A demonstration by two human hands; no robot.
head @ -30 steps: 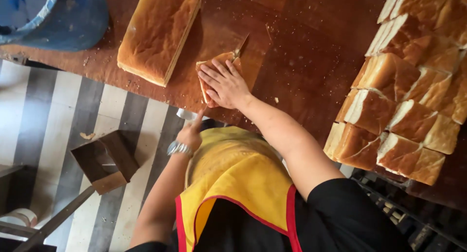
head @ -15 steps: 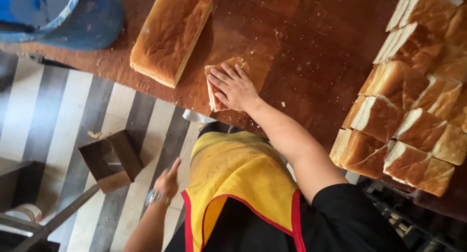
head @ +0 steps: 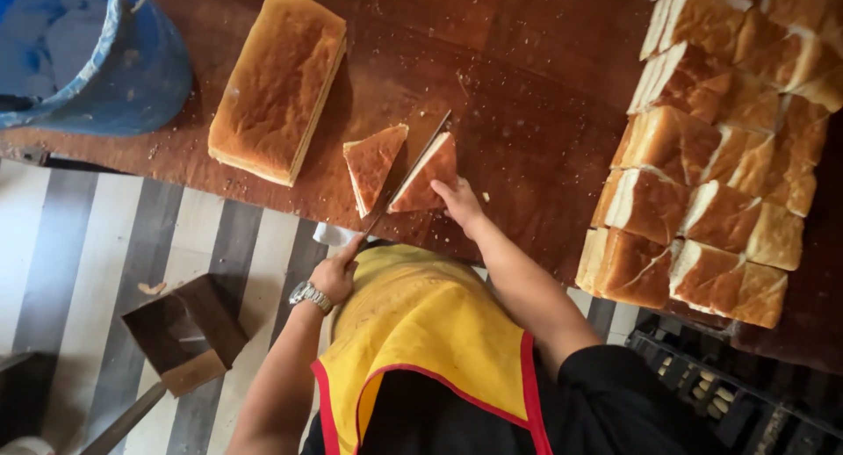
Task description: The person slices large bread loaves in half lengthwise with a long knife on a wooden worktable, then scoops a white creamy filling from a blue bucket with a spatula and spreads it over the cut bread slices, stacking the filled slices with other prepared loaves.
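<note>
Gripping the handle of a long knife [head: 406, 176], our left hand [head: 335, 275] is clenched near the table edge with a metal watch at its wrist, while our right hand [head: 460, 202] rests open, fingertips pressing the near corner of the right bread triangle [head: 425, 176] without grasping it. A second ago the left hand hung empty below the table and the right palm lay flat over a single block of bread; now the blade runs diagonally through that block, which stands parted into two wedges, the left bread triangle [head: 372, 163] just beside the blade on its left and the right one touching it on the other side. We judge from this that the diagonal cut is as good as made, with the blade lying in the gap between the halves. Near us hangs our yellow apron [head: 421, 332] with red trim, and down on the striped floor at the left sits a small brown box [head: 186, 332]. On the brown wooden table [head: 527, 95], farther off and to the left of the cut pieces, lies a whole uncut loaf [head: 277, 84]. At the far left corner stands a blue bucket [head: 88, 55], and along the right side sits a stack of cut bread [head: 716, 152], well apart from the knife.
</note>
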